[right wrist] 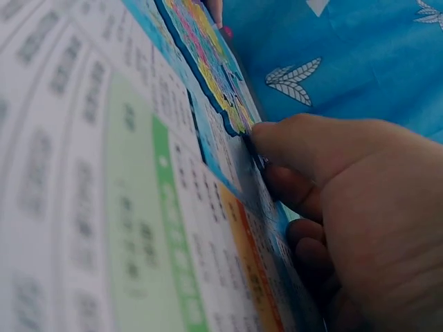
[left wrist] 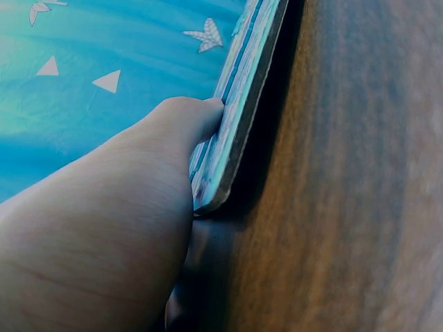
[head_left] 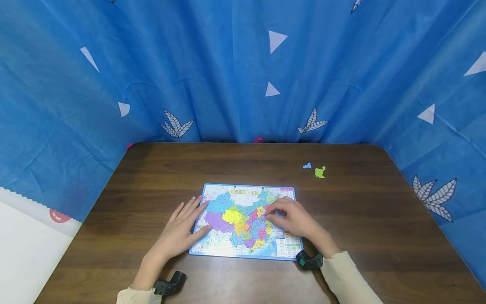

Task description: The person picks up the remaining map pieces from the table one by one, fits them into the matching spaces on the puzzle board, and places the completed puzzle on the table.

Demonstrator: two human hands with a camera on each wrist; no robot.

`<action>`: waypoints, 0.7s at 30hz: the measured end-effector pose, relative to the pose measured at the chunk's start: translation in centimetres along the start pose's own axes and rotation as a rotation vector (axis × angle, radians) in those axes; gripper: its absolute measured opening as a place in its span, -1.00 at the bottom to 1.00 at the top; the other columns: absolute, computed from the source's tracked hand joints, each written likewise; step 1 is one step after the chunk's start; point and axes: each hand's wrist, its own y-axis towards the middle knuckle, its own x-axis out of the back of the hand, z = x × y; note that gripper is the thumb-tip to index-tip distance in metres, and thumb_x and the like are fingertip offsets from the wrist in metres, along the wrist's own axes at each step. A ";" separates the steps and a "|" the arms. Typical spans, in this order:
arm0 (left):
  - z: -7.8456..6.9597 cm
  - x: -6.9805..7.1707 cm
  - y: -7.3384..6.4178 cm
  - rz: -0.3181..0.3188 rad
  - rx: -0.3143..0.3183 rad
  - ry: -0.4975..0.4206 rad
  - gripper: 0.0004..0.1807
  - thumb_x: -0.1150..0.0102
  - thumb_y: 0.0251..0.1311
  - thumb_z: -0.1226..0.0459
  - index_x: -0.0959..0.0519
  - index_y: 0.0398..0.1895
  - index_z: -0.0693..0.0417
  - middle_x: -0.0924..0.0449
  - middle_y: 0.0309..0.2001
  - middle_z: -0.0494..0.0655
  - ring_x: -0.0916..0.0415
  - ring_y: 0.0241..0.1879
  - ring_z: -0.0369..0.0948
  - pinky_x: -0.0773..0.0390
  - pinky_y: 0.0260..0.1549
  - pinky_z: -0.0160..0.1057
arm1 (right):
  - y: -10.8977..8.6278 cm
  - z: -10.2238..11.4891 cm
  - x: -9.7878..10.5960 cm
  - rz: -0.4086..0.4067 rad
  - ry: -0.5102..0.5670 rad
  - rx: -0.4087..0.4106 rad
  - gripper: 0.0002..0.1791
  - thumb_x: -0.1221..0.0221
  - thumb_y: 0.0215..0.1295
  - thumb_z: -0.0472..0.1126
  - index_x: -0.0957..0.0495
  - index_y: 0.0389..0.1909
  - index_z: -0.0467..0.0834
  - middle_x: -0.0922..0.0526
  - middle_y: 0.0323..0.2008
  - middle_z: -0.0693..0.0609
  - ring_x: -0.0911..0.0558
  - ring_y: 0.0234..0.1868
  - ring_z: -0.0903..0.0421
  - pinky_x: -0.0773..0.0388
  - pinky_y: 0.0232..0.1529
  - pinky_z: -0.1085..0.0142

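Observation:
A map jigsaw board (head_left: 212,249) with a blue border lies flat on the table, bearing colourful region-shaped pieces. My left hand (head_left: 182,230) is spread over its left edge, fingers straight. In the left wrist view the thumb (left wrist: 197,117) rests on the board's face beside its edge (left wrist: 242,131). Over the right part of the map, my right hand (head_left: 290,215) pinches a small puzzle piece (right wrist: 252,148) between thumb and index finger. The fingers mostly hide that piece, which is right at the edge of the coloured map area. The other right fingers are curled under.
Two loose puzzle pieces, one blue (head_left: 307,166) and one yellow-green (head_left: 320,172), lie on the brown wooden table (head_left: 379,219) behind and right of the board. A blue patterned curtain (head_left: 228,84) hangs along the table's far edge. Each wrist wears a black camera band.

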 end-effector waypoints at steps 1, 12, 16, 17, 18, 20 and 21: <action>0.0 -0.1 -0.1 -0.004 -0.004 0.005 -0.16 0.10 0.20 -0.35 -0.07 0.51 -0.30 0.08 0.54 -0.22 0.19 0.54 -0.09 0.18 0.45 0.14 | 0.0 -0.1 -0.1 -0.003 0.009 0.004 -0.87 -0.30 0.20 0.06 -0.63 -0.23 0.30 -0.56 -0.24 0.50 -0.48 -0.20 0.37 -0.53 -0.18 0.38; 0.0 0.9 1.2 -0.022 -0.023 0.023 -0.16 0.07 0.21 -0.32 -0.09 0.50 -0.24 0.08 0.55 -0.14 0.18 0.54 -0.05 0.20 0.44 0.16 | 1.2 -1.3 0.7 -0.131 0.056 0.017 -0.78 -0.30 0.22 -0.07 -0.65 -0.11 0.17 -0.61 -0.26 0.37 -0.47 -0.41 0.30 -0.49 -0.40 0.44; 0.1 0.9 1.2 -0.021 -0.022 0.026 -0.16 0.06 0.21 -0.32 -0.09 0.50 -0.24 0.08 0.55 -0.17 0.19 0.54 -0.08 0.21 0.46 0.12 | 1.3 -1.4 0.7 -0.139 0.066 0.037 -0.81 -0.29 0.23 -0.08 -0.67 -0.13 0.15 -0.60 -0.31 0.35 -0.46 -0.42 0.29 -0.48 -0.41 0.44; 0.1 0.8 1.1 -0.021 -0.026 0.031 -0.16 0.06 0.21 -0.31 -0.10 0.50 -0.23 0.08 0.55 -0.17 0.19 0.54 -0.09 0.21 0.46 0.11 | 1.3 -1.5 0.6 -0.138 0.069 0.035 -0.81 -0.29 0.23 -0.08 -0.68 -0.13 0.15 -0.60 -0.33 0.35 -0.45 -0.42 0.29 -0.47 -0.41 0.44; 0.1 0.7 0.9 -0.018 -0.029 0.031 -0.16 0.06 0.22 -0.31 -0.10 0.50 -0.22 0.08 0.55 -0.16 0.19 0.54 -0.08 0.21 0.46 0.12 | 1.2 -1.5 0.5 -0.133 0.075 0.030 -0.82 -0.29 0.24 -0.08 -0.68 -0.14 0.15 -0.59 -0.34 0.35 -0.45 -0.42 0.28 -0.47 -0.41 0.44; 0.2 0.4 0.6 -0.011 -0.021 0.032 -0.16 0.06 0.21 -0.32 -0.11 0.50 -0.22 0.08 0.55 -0.16 0.18 0.54 -0.08 0.20 0.45 0.13 | 0.8 -1.5 0.1 -0.120 0.078 0.007 -0.82 -0.29 0.23 -0.07 -0.68 -0.14 0.18 -0.58 -0.35 0.37 -0.46 -0.42 0.28 -0.47 -0.41 0.45; 0.2 0.3 0.5 -0.003 -0.014 0.030 -0.15 0.07 0.21 -0.33 -0.10 0.50 -0.24 0.08 0.55 -0.17 0.18 0.54 -0.08 0.20 0.45 0.13 | 0.7 -1.5 -0.1 -0.111 0.080 -0.004 -0.82 -0.29 0.23 -0.06 -0.67 -0.14 0.19 -0.58 -0.34 0.38 -0.46 -0.41 0.28 -0.47 -0.41 0.45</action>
